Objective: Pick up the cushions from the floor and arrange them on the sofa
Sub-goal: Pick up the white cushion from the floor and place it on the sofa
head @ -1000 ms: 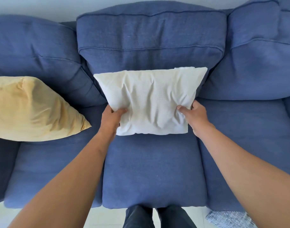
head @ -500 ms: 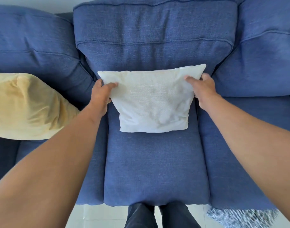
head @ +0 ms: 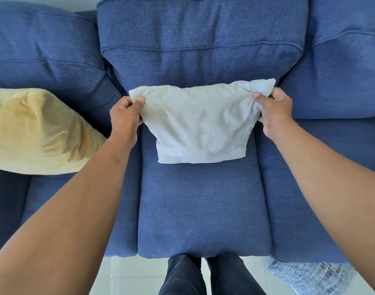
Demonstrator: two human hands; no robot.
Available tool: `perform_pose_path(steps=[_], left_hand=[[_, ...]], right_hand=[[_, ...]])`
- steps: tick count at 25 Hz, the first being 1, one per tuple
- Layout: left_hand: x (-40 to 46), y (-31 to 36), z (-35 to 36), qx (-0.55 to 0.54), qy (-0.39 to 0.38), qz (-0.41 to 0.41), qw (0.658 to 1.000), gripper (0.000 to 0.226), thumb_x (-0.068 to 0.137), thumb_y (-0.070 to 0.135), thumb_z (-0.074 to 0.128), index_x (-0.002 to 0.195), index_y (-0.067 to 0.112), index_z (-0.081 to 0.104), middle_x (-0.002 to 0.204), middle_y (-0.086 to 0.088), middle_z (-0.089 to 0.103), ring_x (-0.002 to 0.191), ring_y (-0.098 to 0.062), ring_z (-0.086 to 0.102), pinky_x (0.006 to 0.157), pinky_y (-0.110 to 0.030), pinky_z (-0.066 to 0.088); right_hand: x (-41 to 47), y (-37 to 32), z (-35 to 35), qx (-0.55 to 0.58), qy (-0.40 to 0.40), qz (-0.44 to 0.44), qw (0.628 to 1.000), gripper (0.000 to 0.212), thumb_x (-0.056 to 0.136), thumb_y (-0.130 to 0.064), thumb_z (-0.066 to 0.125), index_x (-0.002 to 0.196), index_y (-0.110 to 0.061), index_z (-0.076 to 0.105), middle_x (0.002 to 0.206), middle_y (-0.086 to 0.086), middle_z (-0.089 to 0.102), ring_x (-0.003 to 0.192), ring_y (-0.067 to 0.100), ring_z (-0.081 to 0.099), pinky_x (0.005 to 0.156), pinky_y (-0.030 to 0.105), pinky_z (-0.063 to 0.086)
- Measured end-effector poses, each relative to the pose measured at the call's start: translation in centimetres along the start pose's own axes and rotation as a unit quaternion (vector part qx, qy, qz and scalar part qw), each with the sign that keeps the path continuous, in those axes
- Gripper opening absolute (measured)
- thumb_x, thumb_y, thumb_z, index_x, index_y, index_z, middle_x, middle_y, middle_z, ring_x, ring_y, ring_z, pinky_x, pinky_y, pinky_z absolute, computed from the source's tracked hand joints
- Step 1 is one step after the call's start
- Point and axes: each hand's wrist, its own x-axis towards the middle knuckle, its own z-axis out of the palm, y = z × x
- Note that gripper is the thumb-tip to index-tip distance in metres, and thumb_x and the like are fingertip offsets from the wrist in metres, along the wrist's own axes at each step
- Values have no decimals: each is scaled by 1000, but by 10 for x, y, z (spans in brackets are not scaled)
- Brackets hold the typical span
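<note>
White cushion [head: 200, 124] sits on middle seat of blue sofa [head: 203, 205], leaning on back. Left hand [head: 124, 116] and right hand [head: 273, 109] pinch top corners (grip tight). Tug gently, stand straight, then let go. Yellow cushion [head: 37, 133] already placed left.

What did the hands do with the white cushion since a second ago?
Both hands slid up the white cushion: from gripping its lower sides to pinching its top corners, the left hand at the left corner, the right hand at the right. The wrinkled cover now looks pulled smoother. The cushion stayed on the middle seat against the backrest, and the yellow cushion stayed on the left.
</note>
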Motion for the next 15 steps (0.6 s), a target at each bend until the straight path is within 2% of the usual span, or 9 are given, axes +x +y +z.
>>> perform_pose_path(steps=[2,3,5,6,7,9,12,13,15], left_hand=[[-3,-1,2,-6,16,7,1000,14,100,16,70,86,17,70,88,0,70,80,-13,67,85,-40,64],[-6,-1,2,0,24,6,1000,12,100,16,69,89,18,70,89,0,70,82,-14,66,86,-40,64],[-13,-2,3,45,41,-1,998,4,99,18,69,96,21,70,88,3,70,80,-16,63,80,-38,60],[-18,-2,3,78,54,-4,995,3,96,18,67,95,21,69,85,3,68,76,-18,60,75,-38,57],[-25,-3,3,105,63,-6,992,6,92,16,64,89,21,66,83,-1,64,73,-22,53,71,-37,51],[-43,-8,5,142,68,-20,987,12,85,11,52,80,20,58,83,-6,55,76,-23,42,68,-38,40],[-89,-22,12,200,23,-42,979,15,86,13,46,78,17,59,81,-6,57,67,-22,44,60,-31,41],[-105,-28,15,217,-2,-40,975,16,89,15,48,77,17,59,81,-2,59,65,-20,45,57,-27,40],[-141,-37,25,271,-66,-22,960,17,96,23,50,89,22,66,93,8,69,68,-19,55,53,-22,43]], right_hand=[[-2,-2,4,-14,11,-4,1000,8,95,-14,69,100,-15,64,101,4,67,92,18,66,92,49,62],[-4,-2,5,-32,12,-1,999,9,95,-15,69,102,-16,64,99,-1,68,87,15,65,81,42,62],[-6,-2,4,-76,11,1,997,16,94,-19,69,110,-18,67,97,-6,70,76,9,62,59,25,51],[-9,-3,2,-95,11,-5,995,23,92,-22,69,115,-18,68,99,-5,71,73,7,61,55,22,47],[-14,-4,-2,-113,10,-12,994,31,92,-24,70,122,-18,68,102,-3,73,73,6,61,55,22,47],[-30,-4,-10,-149,10,-20,989,42,93,-30,69,133,-17,64,109,0,75,81,8,62,70,27,54],[-65,6,-35,-195,-1,-29,980,50,97,-36,65,142,-16,57,138,7,68,119,22,63,95,34,48],[-77,12,-44,-215,-4,-33,976,51,98,-36,63,144,-16,56,144,7,64,130,23,59,98,32,44],[-104,26,-67,-256,-2,-41,966,49,101,-36,58,144,-14,55,148,9,60,137,25,54,102,34,42]])
